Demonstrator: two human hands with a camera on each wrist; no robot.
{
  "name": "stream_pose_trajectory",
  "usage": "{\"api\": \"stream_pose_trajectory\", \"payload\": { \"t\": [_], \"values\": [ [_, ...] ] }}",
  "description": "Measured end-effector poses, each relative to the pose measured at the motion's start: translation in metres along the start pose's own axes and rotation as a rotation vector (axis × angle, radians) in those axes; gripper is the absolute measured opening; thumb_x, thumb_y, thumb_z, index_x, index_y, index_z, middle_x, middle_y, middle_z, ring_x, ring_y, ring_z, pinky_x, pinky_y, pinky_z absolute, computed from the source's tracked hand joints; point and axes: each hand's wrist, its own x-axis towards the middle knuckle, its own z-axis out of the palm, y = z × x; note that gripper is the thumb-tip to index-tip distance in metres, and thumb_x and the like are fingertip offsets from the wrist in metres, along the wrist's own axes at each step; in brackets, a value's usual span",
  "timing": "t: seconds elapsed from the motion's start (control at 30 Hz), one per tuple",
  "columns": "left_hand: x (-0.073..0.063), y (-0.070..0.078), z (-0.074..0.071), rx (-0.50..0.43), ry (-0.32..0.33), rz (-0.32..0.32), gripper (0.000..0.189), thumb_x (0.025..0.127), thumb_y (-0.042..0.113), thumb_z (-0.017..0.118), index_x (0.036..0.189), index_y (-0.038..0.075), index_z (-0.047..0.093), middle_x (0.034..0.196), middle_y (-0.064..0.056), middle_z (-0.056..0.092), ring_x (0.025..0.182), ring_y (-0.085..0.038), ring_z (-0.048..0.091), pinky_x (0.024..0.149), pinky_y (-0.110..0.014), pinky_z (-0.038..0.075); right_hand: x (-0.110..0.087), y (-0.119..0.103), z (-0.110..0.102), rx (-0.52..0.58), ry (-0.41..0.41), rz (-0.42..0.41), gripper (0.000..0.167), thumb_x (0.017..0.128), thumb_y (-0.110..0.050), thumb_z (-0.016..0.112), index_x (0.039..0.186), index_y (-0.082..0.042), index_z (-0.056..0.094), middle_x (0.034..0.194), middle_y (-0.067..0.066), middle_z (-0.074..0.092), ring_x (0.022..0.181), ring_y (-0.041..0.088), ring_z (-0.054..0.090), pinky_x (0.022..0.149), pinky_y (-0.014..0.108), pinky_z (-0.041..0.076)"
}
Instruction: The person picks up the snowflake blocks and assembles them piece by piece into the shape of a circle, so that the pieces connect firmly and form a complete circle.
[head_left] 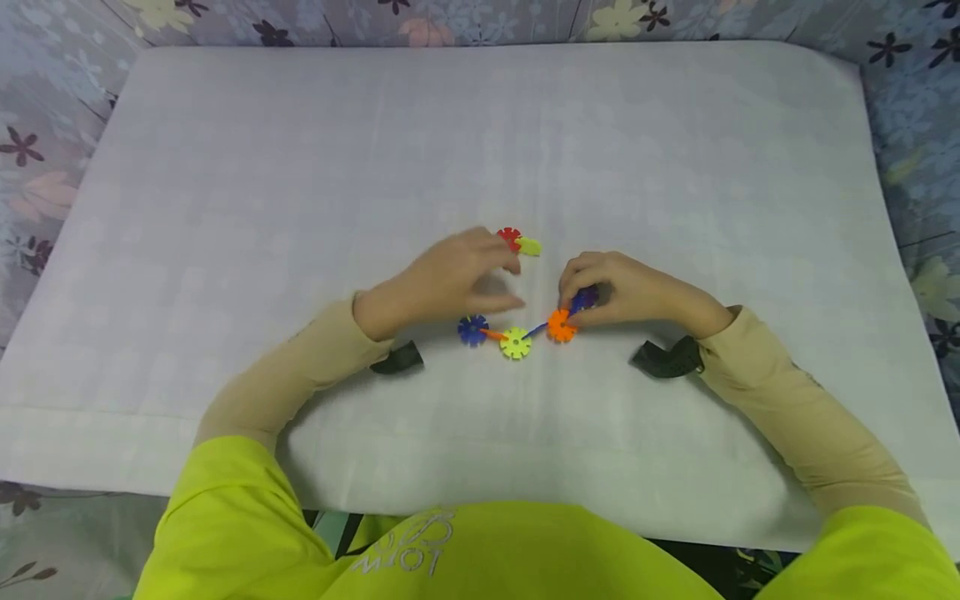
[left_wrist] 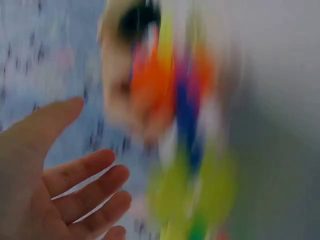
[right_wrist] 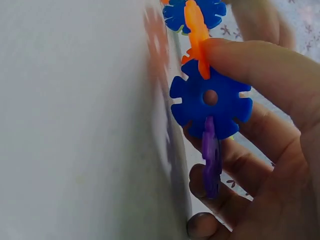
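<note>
My right hand [head_left: 626,287] pinches a chain of slotted plastic snowflake discs, thumb by an orange disc [head_left: 557,332]. In the right wrist view, a blue disc [right_wrist: 232,100] sits between thumb and fingers, with a purple disc [right_wrist: 211,160] slotted into its lower edge. The chain runs left through a yellow-green disc [head_left: 509,350] to a dark blue disc [head_left: 468,332]. My left hand [head_left: 453,275] hovers over the left part, fingers parted and holding nothing. Just beyond its fingertips show a red disc [head_left: 507,237] and a yellow-green piece [head_left: 531,247]. The left wrist view blurs the chain.
A pale cloth covers the table [head_left: 315,167]. Dark wrist straps show beside the left cuff [head_left: 397,358] and the right cuff [head_left: 666,358]. Flower-patterned fabric [head_left: 495,21] borders the table's far edge.
</note>
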Motion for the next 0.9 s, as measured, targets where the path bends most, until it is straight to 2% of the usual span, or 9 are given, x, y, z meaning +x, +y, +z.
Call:
{"api": "stream_pose_trajectory", "payload": {
  "t": [0.07, 0.13, 0.2, 0.27, 0.37, 0.53, 0.6, 0.77, 0.9],
  "values": [
    [-0.004, 0.014, 0.01, 0.038, -0.058, 0.098, 0.038, 0.08, 0.037, 0.066, 0.094, 0.002, 0.062, 0.091, -0.006, 0.061, 0.083, -0.021, 0.051, 0.078, -0.03, 0.039, 0.0, 0.0, 0.0, 0.003, 0.008, -0.003, 0.018, 0.068, -0.003, 0.077, 0.08, -0.012, 0.067, 0.087, -0.001, 0.058, 0.08, 0.015, 0.049, 0.071, 0.026, 0.038],
    [-0.008, 0.022, 0.02, 0.091, -0.106, 0.132, 0.04, 0.079, 0.038, 0.065, 0.096, 0.003, 0.062, 0.091, -0.005, 0.061, 0.084, -0.02, 0.051, 0.076, -0.029, 0.039, 0.0, 0.0, -0.001, -0.002, 0.02, 0.001, 0.018, 0.068, -0.002, 0.077, 0.08, -0.012, 0.067, 0.086, -0.002, 0.058, 0.079, 0.014, 0.05, 0.071, 0.026, 0.039],
    [-0.009, 0.026, 0.027, 0.116, -0.129, 0.124, 0.037, 0.08, 0.035, 0.065, 0.098, 0.002, 0.062, 0.092, -0.004, 0.061, 0.084, -0.02, 0.051, 0.075, -0.029, 0.039, 0.0, 0.0, -0.001, 0.003, 0.032, 0.011, 0.017, 0.069, -0.002, 0.076, 0.079, -0.012, 0.068, 0.085, -0.003, 0.058, 0.078, 0.014, 0.05, 0.07, 0.025, 0.039],
    [-0.01, 0.026, 0.03, 0.094, -0.14, 0.09, 0.033, 0.08, 0.029, 0.066, 0.1, 0.002, 0.062, 0.093, -0.004, 0.061, 0.084, -0.02, 0.051, 0.075, -0.029, 0.039, 0.0, -0.001, -0.001, 0.016, 0.04, 0.026, 0.016, 0.07, -0.003, 0.076, 0.079, -0.012, 0.068, 0.085, -0.003, 0.058, 0.077, 0.014, 0.05, 0.068, 0.025, 0.04],
    [-0.011, 0.024, 0.031, 0.038, -0.142, 0.061, 0.029, 0.08, 0.022, 0.065, 0.101, 0.002, 0.062, 0.095, -0.005, 0.061, 0.085, -0.02, 0.052, 0.076, -0.03, 0.039, 0.0, -0.002, -0.001, 0.025, 0.056, 0.066, 0.013, 0.071, -0.005, 0.075, 0.079, -0.012, 0.068, 0.083, -0.003, 0.058, 0.073, 0.014, 0.05, 0.065, 0.025, 0.04],
    [-0.01, 0.019, 0.033, -0.003, -0.121, 0.082, 0.028, 0.08, 0.02, 0.064, 0.101, 0.002, 0.063, 0.094, -0.006, 0.062, 0.084, -0.018, 0.054, 0.075, -0.03, 0.04, 0.0, -0.005, -0.001, 0.027, 0.086, 0.125, 0.013, 0.069, -0.001, 0.075, 0.077, -0.009, 0.069, 0.081, 0.0, 0.058, 0.069, 0.015, 0.049, 0.06, 0.025, 0.039],
    [-0.01, 0.018, 0.035, -0.031, -0.1, 0.089, 0.026, 0.082, 0.02, 0.064, 0.099, 0.002, 0.064, 0.093, -0.005, 0.062, 0.084, -0.017, 0.055, 0.075, -0.029, 0.04, 0.0, -0.006, -0.001, 0.039, 0.087, 0.125, 0.014, 0.068, 0.003, 0.075, 0.076, -0.006, 0.068, 0.08, 0.003, 0.059, 0.069, 0.017, 0.049, 0.06, 0.026, 0.04],
    [-0.009, 0.016, 0.038, -0.108, -0.051, 0.117, 0.014, 0.087, 0.014, 0.059, 0.092, 0.002, 0.066, 0.087, -0.003, 0.063, 0.081, -0.015, 0.056, 0.076, -0.025, 0.041, -0.001, -0.005, 0.001, 0.096, 0.09, 0.108, 0.015, 0.069, 0.003, 0.075, 0.077, -0.008, 0.069, 0.082, 0.002, 0.059, 0.071, 0.017, 0.05, 0.063, 0.025, 0.04],
    [-0.009, 0.018, 0.041, -0.107, -0.036, 0.142, 0.011, 0.087, 0.01, 0.058, 0.088, 0.003, 0.066, 0.084, -0.003, 0.062, 0.079, -0.015, 0.055, 0.077, -0.023, 0.04, 0.0, -0.009, 0.005, 0.115, 0.11, 0.094, 0.015, 0.069, 0.005, 0.074, 0.077, -0.006, 0.068, 0.081, 0.002, 0.058, 0.072, 0.017, 0.049, 0.064, 0.024, 0.039]
  ]
}}
